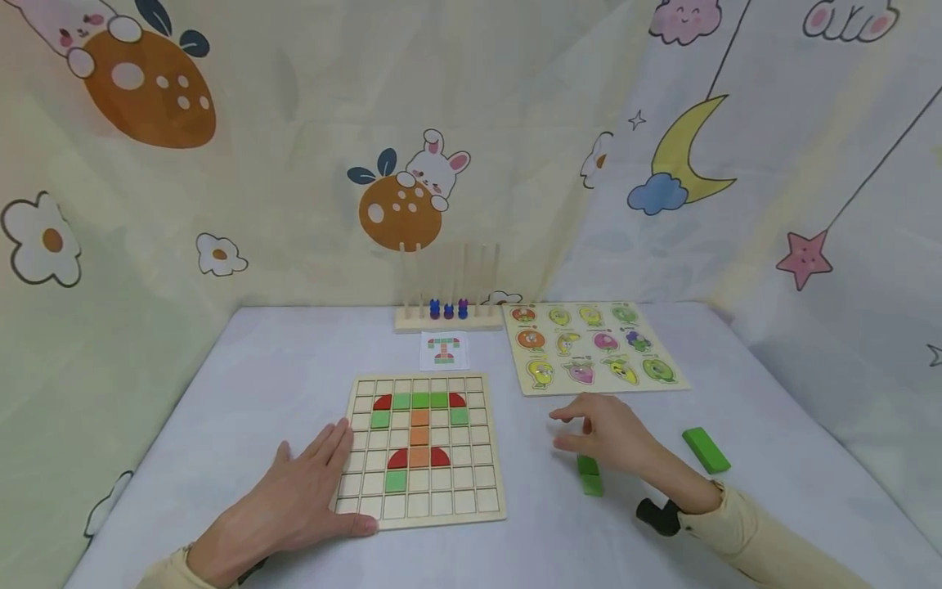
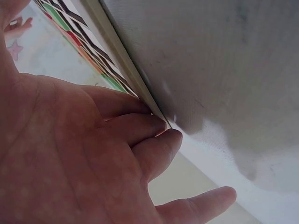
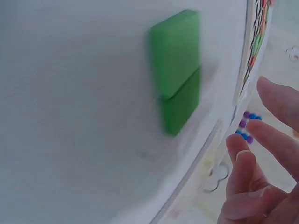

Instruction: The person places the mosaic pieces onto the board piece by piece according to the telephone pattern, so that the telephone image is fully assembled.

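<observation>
A wooden grid board (image 1: 474,483) lies on the table with red, green and orange pieces set in its cells. My left hand (image 1: 298,499) rests along its left edge, fingers stretched out and thumb at the near corner. In the left wrist view the fingertips (image 2: 159,126) touch the board's side. My right hand (image 1: 611,433) hovers right of the board, thumb and fingers parted with nothing between them. Beneath it lie two green blocks (image 1: 591,484), partly covered in the head view; the right wrist view shows these green blocks (image 3: 177,60) end to end.
A pattern card (image 1: 427,360) lies behind the board. Farther back stands a wooden peg rack (image 1: 412,321) with blue and purple beads. A fruit puzzle board (image 1: 548,356) is at the back right. Another green piece (image 1: 706,450) lies right of my right hand.
</observation>
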A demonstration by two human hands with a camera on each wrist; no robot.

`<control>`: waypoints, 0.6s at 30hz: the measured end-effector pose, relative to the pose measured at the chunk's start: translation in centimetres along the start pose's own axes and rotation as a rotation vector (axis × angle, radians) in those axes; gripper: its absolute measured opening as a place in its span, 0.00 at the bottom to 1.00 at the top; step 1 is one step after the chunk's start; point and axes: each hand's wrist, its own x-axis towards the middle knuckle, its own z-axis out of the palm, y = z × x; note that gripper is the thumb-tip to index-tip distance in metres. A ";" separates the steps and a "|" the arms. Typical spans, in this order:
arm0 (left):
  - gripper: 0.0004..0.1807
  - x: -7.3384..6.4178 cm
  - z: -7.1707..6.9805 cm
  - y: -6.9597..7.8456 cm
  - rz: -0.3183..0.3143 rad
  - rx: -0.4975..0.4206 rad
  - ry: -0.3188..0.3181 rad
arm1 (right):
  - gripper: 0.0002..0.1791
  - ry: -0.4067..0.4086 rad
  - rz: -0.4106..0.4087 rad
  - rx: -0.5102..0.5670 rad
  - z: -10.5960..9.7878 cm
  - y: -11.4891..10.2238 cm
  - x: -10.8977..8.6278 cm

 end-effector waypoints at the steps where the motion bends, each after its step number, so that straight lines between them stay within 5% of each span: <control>1: 0.78 0.0 0.0 0.0 0.004 -0.002 0.004 | 0.20 -0.008 0.024 -0.003 -0.1 0.4 -0.3; 6: 0.78 -0.2 0.1 -0.1 0.015 -0.017 0.011 | 0.18 -0.062 0.032 -0.015 -0.5 2.1 -1.8; 18: 0.78 -0.2 0.1 0.0 0.010 -0.003 0.014 | 0.16 -0.133 -0.144 0.011 -0.4 3.9 -3.1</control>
